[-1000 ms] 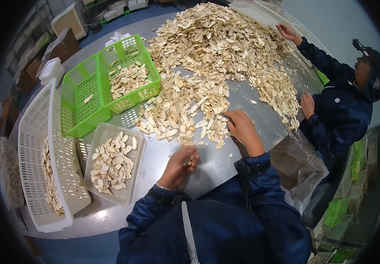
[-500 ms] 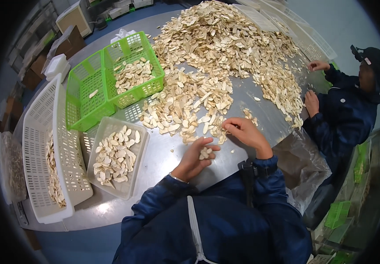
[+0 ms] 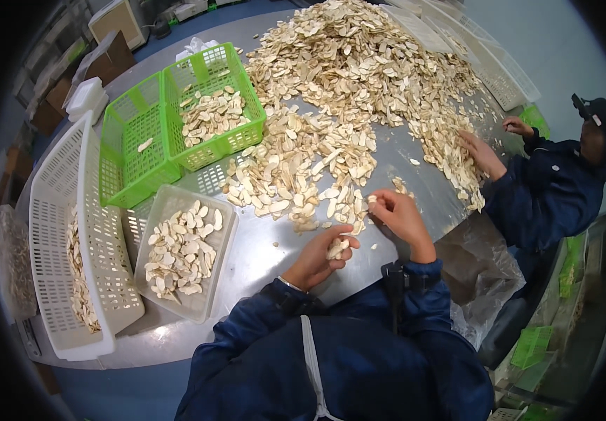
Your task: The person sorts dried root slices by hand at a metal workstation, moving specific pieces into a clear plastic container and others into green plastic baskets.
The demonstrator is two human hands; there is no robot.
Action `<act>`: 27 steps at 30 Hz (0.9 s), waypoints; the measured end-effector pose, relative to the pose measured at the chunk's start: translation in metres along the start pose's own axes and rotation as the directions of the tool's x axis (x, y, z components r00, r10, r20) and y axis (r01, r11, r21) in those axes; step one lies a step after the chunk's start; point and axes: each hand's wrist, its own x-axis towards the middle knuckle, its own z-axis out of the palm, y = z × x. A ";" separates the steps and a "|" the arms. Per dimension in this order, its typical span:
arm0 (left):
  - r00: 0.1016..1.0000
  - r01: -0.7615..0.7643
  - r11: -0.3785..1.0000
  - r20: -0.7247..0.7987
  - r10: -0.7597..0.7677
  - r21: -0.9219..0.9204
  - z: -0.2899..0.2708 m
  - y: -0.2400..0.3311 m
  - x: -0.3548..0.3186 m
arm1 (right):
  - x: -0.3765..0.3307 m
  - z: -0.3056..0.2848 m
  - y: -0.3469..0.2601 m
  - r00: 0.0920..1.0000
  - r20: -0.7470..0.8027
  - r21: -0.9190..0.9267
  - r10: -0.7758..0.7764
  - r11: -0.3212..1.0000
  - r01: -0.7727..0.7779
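Several small pale dried slices lie cupped in my left hand, its fingers curled round them at the table's near edge. Just to the right, my right hand pinches a single pale slice between thumb and fingertips, over the near end of a loose spread of slices. That spread runs back into a big heap of slices. Left of my hands, a shallow translucent tray holds more slices.
Two green baskets stand at the left, one with many slices, one with a single slice. Beside them is a tall white perforated basket. On the right, a co-worker reaches into the heap's edge, above a clear plastic bag.
My left hand has closed more round its slices and shifted slightly right. My right hand has lifted a slice in its pinch. The co-worker's one hand has moved onto the heap's edge.
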 end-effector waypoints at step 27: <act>0.998 -0.003 0.967 -0.067 0.021 0.253 0.010 -0.002 -0.007 | -0.025 0.018 -0.010 0.951 -0.075 -0.452 -0.300 0.860 0.235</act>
